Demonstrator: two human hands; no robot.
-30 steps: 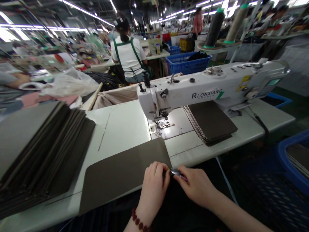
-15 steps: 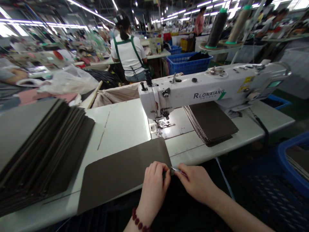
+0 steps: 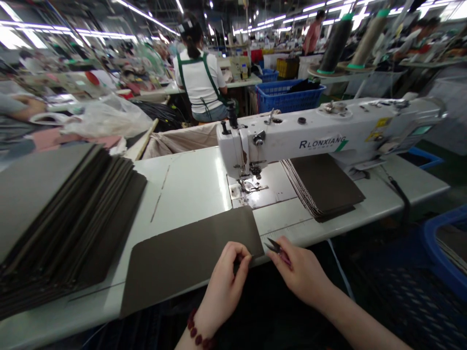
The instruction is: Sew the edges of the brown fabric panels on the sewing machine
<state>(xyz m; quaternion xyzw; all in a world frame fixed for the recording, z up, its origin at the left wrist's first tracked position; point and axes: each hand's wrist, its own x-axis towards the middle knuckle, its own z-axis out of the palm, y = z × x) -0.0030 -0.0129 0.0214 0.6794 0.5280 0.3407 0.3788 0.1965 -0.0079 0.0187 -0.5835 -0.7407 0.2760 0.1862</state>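
Note:
A dark grey-brown flat panel (image 3: 189, 253) with rounded corners lies on the table's front part, its near edge at the table edge. My left hand (image 3: 228, 274), with a dark red bead bracelet on the wrist, is closed in a pinch at the panel's near right edge; the fingertips partly hide what they grip. Just right of that corner, my right hand (image 3: 301, 270) is closed around small thread snips (image 3: 279, 250). Their dark blades are spread and point up-left, apart from the panel. Beyond the panel stands a white sewing machine (image 3: 284, 141).
On the left rises a tall stack of similar panels (image 3: 73, 218). Another pile (image 3: 324, 187) sits under the machine arm. Blue baskets (image 3: 438, 238) stand at the lower right. A co-worker in a green apron (image 3: 200, 78) sits ahead, and thread cones (image 3: 335, 46) stand at the right back.
My right hand has drawn the snips away from the panel's corner, and their blades now show apart. My left hand has shifted slightly left along the edge. The whole view has moved a little.

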